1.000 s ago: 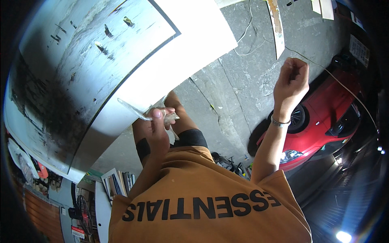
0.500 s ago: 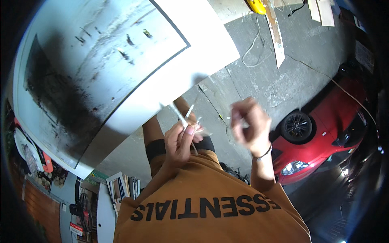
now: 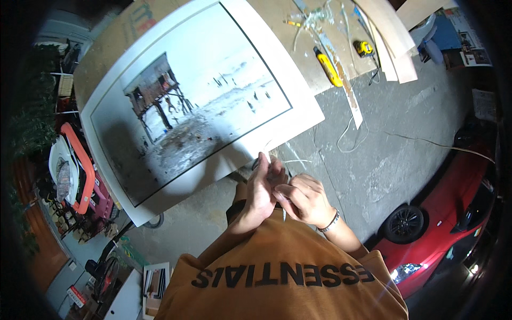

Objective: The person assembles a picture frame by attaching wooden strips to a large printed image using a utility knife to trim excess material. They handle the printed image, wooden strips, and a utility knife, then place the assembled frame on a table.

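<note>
My left hand (image 3: 258, 192) is closed around some thin white strips (image 3: 296, 160); their ends stick out past the fingertips. Pressed up against it, my right hand (image 3: 308, 198) has its fingers curled in a pinch by the same strips. What exactly lies between the right fingertips is hidden. Both hands are in front of my waist, just off the near edge of a large print with a wide white border (image 3: 306, 118). The print shows a hut on stilts in a pale scene, and its near corner overhangs the table.
On the brown table (image 3: 314, 79) lie a yellow utility knife (image 3: 328, 67), a yellow tape measure (image 3: 364, 49), a long worn straight strip (image 3: 346, 93) and tangled white scraps (image 3: 320, 20). Pale boards (image 3: 392, 45) stick out at the right. A red car (image 3: 442, 224) stands on the right.
My right hand has come in from the right to meet my left hand at the strips. The view has shifted, so more of the table and print shows.
</note>
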Available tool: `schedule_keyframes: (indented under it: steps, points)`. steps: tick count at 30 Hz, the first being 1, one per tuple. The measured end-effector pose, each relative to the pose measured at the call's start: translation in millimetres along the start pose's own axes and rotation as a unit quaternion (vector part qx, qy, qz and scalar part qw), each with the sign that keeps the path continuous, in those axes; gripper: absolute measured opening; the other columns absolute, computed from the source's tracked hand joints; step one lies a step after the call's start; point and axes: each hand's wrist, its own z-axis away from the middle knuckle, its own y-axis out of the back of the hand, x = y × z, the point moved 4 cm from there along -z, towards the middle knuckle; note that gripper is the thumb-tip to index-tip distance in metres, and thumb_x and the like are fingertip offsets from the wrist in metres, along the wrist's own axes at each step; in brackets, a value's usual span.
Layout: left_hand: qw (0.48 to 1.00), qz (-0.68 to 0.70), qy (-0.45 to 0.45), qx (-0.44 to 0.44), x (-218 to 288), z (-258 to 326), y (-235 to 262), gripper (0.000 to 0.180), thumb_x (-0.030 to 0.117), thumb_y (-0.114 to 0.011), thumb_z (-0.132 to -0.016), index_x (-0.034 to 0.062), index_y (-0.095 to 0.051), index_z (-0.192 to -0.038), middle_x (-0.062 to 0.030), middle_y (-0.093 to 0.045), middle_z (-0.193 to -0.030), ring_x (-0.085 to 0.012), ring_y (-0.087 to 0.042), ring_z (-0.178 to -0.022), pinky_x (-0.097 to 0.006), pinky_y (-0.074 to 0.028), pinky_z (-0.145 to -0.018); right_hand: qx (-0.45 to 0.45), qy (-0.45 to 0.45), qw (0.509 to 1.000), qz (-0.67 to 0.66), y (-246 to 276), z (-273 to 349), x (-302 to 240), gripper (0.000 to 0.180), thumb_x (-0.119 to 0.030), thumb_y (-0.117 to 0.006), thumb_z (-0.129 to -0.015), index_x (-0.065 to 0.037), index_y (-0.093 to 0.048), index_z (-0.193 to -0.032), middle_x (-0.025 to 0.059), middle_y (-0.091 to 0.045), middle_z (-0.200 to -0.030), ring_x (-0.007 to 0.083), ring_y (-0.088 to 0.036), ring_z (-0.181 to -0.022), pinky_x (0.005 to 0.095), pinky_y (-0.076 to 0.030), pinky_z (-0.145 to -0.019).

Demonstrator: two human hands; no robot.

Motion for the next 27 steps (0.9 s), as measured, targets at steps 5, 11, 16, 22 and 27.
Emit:
schedule_keyframes:
  steps: [5, 11, 16, 22, 27]
  points:
    - [0.954, 0.221, 0.084, -0.185, 33, 51, -19, 0.056, 0.055, -0.038, -0.104, 0.0035, -0.057, -0.115, -0.0158, -0.061, -0.115, -0.0254, -0.057, -0.107, -0.038, -0.046, -0.094, -0.025, 0.04, 0.993, 0.112, -19, -14, -62, 0.036, -0.026, -0.064, -0.09, -0.008, -0.063, -0.121, 0.01, -0.059, -0.108, 0.0271, -0.058, -0.1, 0.0435, -0.044, -0.091]
    - [0.983, 0.099, 0.057, -0.143, 67, 129, 5, 0.067, 0.059, -0.034, -0.104, 0.0051, -0.043, -0.142, -0.0126, -0.054, -0.136, -0.0251, -0.048, -0.13, -0.039, -0.035, -0.112, -0.111, 0.18, 0.962, 0.174, -56, -18, -88, 0.05, -0.04, -0.06, -0.088, -0.008, -0.061, -0.125, 0.012, -0.062, -0.116, 0.0289, -0.06, -0.108, 0.0452, -0.047, -0.091]
    - [0.966, -0.064, -0.001, -0.252, 63, 169, 27, 0.061, 0.05, -0.038, -0.105, 0.0036, -0.042, -0.144, -0.0112, -0.053, -0.138, -0.0198, -0.047, -0.13, -0.035, -0.034, -0.11, 0.0, 0.125, 0.987, 0.097, -53, -23, -97, 0.019, 0.001, -0.067, -0.077, -0.002, -0.063, -0.095, 0.009, -0.055, -0.072, 0.0263, -0.06, -0.062, 0.037, -0.05, -0.053]
    - [0.966, -0.195, -0.108, -0.131, 96, 198, 72, 0.072, 0.058, -0.03, -0.104, 0.0022, -0.038, -0.149, -0.0144, -0.05, -0.146, -0.0228, -0.049, -0.132, -0.041, -0.038, -0.109, 0.278, -0.029, 0.959, 0.038, -57, -35, -147, 0.027, -0.01, -0.05, -0.101, 0.001, -0.064, -0.08, 0.0144, -0.06, -0.068, 0.0237, -0.058, -0.054, 0.0335, -0.044, -0.053]
    - [0.938, 0.117, -0.177, -0.275, 107, 213, 39, 0.079, 0.068, -0.033, -0.099, 0.0027, -0.046, -0.142, -0.0109, -0.057, -0.138, -0.0236, -0.05, -0.132, -0.04, -0.038, -0.111, 0.022, 0.112, 0.992, 0.054, -155, -29, -211, 0.008, -0.005, -0.065, -0.086, 0.0, -0.062, -0.091, 0.0186, -0.054, -0.093, 0.0359, -0.054, -0.088, 0.0433, -0.045, -0.081]
